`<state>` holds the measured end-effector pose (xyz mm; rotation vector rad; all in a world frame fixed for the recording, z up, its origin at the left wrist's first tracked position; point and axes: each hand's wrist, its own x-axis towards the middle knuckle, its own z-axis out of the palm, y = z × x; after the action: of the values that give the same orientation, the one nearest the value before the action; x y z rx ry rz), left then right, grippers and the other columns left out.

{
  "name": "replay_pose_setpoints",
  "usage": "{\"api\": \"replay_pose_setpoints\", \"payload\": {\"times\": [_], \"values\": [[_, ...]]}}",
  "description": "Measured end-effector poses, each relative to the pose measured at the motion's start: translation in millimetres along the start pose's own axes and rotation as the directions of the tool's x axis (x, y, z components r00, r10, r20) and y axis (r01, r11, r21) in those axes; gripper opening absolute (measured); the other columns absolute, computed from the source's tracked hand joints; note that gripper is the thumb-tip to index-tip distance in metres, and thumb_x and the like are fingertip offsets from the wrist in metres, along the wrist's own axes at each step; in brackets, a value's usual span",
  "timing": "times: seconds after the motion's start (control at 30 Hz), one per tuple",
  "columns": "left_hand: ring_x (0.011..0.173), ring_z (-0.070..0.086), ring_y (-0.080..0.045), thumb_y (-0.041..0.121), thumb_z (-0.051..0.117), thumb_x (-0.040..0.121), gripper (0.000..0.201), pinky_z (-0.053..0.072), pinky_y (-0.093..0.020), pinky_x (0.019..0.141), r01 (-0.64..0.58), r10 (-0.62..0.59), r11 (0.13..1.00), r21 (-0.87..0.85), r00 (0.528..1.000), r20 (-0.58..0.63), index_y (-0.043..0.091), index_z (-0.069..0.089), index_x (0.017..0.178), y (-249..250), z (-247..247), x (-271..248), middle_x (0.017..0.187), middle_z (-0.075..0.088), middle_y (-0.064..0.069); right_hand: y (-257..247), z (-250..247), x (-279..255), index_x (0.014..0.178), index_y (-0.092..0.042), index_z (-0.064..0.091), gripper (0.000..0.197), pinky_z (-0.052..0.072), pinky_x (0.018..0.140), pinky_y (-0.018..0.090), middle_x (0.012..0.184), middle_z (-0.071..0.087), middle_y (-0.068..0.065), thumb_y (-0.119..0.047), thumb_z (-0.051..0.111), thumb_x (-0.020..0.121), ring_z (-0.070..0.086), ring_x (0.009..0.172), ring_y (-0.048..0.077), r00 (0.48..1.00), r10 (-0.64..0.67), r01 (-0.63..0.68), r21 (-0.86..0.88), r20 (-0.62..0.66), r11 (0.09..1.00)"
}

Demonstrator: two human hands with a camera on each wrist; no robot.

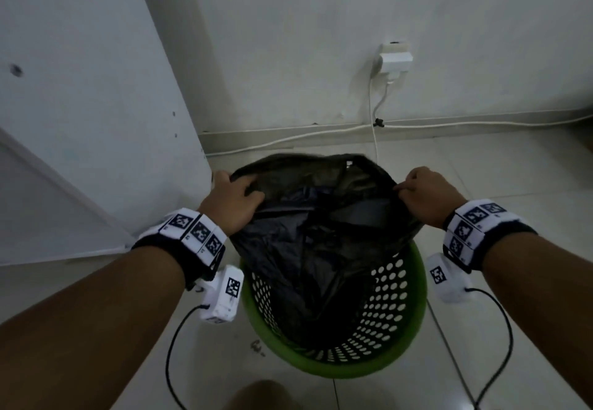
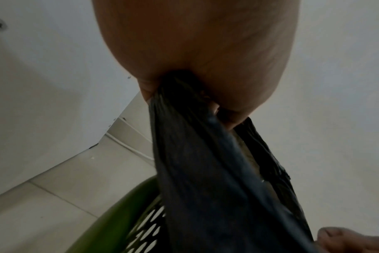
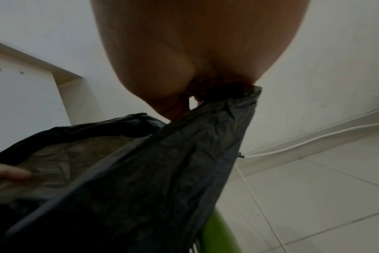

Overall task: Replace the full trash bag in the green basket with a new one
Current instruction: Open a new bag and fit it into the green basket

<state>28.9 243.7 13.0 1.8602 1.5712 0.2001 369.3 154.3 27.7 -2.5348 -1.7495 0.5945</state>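
I see my left hand (image 1: 232,199) and right hand (image 1: 428,196) each clenched on the rim of the black bag (image 1: 321,242), stretching its mouth wide above the green basket (image 1: 414,313). The bag's lower part hangs inside the basket. Behind the basket, a white cable (image 1: 373,111) drops from a wall plug (image 1: 395,58).

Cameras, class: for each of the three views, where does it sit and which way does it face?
Head: on the head, facing down at both forearms, left hand, right hand, bag, basket.
Left wrist: under the palm, facing the gripped bag.
Right wrist: likewise.
Shared: all show bag and basket.
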Motion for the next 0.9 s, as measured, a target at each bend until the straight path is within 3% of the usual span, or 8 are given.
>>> {"api": "replay_pose_setpoints", "payload": {"times": [0.07, 0.2, 0.27, 0.4, 0.5, 0.6, 0.73, 0.9], "values": [[0.137, 0.040, -0.037, 0.061, 0.040, 0.097, 0.065, 0.032, -0.037, 0.114, 0.080, -0.083, 0.996, 0.038, 0.991, 0.101, 0.031, 0.032, 0.154, -6, 6, 4, 0.155, 0.023, -0.015, -1, 5, 0, 0.127, -0.035, 0.063, 0.072, 0.040, 0.106, 0.044, 0.134, 0.043, 0.015, -0.075, 0.027, 0.079, 0.044, 0.125, 0.037, 0.980, 0.161, -0.158, -0.036, 0.119, 0.987], [0.146, 0.035, -0.027, 0.072, 0.029, 0.096, 0.073, 0.027, -0.032, 0.116, -0.005, 0.001, 1.000, 0.014, 0.972, 0.234, 0.035, 0.020, 0.158, -14, 14, 6, 0.164, 0.028, -0.004, 0, 16, -1, 0.138, -0.039, 0.051, 0.062, 0.036, 0.111, 0.043, 0.141, 0.034, 0.014, -0.073, 0.034, 0.089, 0.045, 0.127, 0.038, 0.981, 0.147, -0.155, 0.061, 0.125, 0.986], [0.146, 0.035, -0.025, 0.069, 0.022, 0.097, 0.071, 0.025, -0.031, 0.115, 0.004, 0.001, 1.000, -0.026, 0.976, 0.218, 0.030, 0.029, 0.156, -14, 11, 10, 0.162, 0.032, -0.004, -1, 16, 0, 0.143, -0.042, 0.043, 0.063, 0.036, 0.111, 0.044, 0.142, 0.033, 0.015, -0.073, 0.033, 0.089, 0.047, 0.127, 0.038, 0.990, 0.114, -0.123, 0.123, 0.082, 0.985], [0.134, 0.048, -0.030, 0.076, 0.010, 0.092, 0.092, 0.031, -0.036, 0.116, 0.189, -0.171, 0.979, -0.070, 0.963, 0.210, 0.013, 0.058, 0.139, -14, 7, 24, 0.152, 0.046, -0.016, -3, 16, 8, 0.145, -0.039, 0.042, 0.095, 0.035, 0.113, 0.048, 0.149, 0.036, 0.022, -0.092, 0.022, 0.069, 0.046, 0.130, 0.042, 0.964, 0.207, -0.236, 0.179, 0.169, 0.955], [0.133, 0.050, -0.032, 0.076, 0.013, 0.093, 0.096, 0.034, -0.037, 0.114, 0.280, -0.262, 0.958, -0.061, 0.943, 0.203, 0.003, 0.055, 0.139, -24, 15, 28, 0.151, 0.046, -0.021, -4, 21, 4, 0.132, -0.016, 0.059, 0.091, 0.034, 0.114, 0.044, 0.143, 0.052, 0.017, -0.085, 0.029, 0.081, 0.053, 0.126, 0.034, 0.896, 0.236, -0.375, 0.355, 0.376, 0.856], [0.128, 0.055, -0.033, 0.077, 0.028, 0.092, 0.092, 0.038, -0.040, 0.114, 0.339, -0.298, 0.935, -0.103, 0.910, 0.288, 0.003, 0.056, 0.139, -41, 29, 19, 0.147, 0.051, -0.020, 4, 29, -7, 0.112, -0.015, 0.066, 0.081, 0.039, 0.112, 0.043, 0.132, 0.062, 0.013, -0.084, 0.041, 0.077, 0.061, 0.113, 0.029, 0.855, 0.159, -0.444, 0.540, 0.493, 0.715], [0.108, 0.069, -0.029, 0.092, 0.060, 0.058, 0.101, 0.050, -0.043, 0.105, 0.461, -0.297, 0.769, -0.443, 0.871, 0.392, 0.016, 0.069, 0.124, -67, 49, -6, 0.125, 0.070, -0.009, 26, 46, -25, 0.117, -0.010, 0.068, 0.089, 0.048, 0.102, 0.041, 0.121, 0.067, 0.012, -0.084, 0.053, 0.070, 0.065, 0.105, 0.028, 0.890, 0.238, -0.407, 0.444, 0.388, 0.798], [0.110, 0.070, -0.025, 0.063, 0.053, 0.093, 0.053, 0.051, -0.045, 0.101, 0.327, -0.144, 0.565, -0.758, 0.943, 0.300, 0.023, 0.071, 0.123, -68, 72, -52, 0.120, 0.073, -0.004, 41, 68, -64, 0.100, -0.010, 0.074, 0.050, 0.060, 0.080, 0.043, 0.096, 0.076, 0.011, -0.053, 0.074, 0.077, 0.073, 0.083, 0.025, 0.957, 0.188, -0.290, 0.735, 0.221, 0.613]]}}
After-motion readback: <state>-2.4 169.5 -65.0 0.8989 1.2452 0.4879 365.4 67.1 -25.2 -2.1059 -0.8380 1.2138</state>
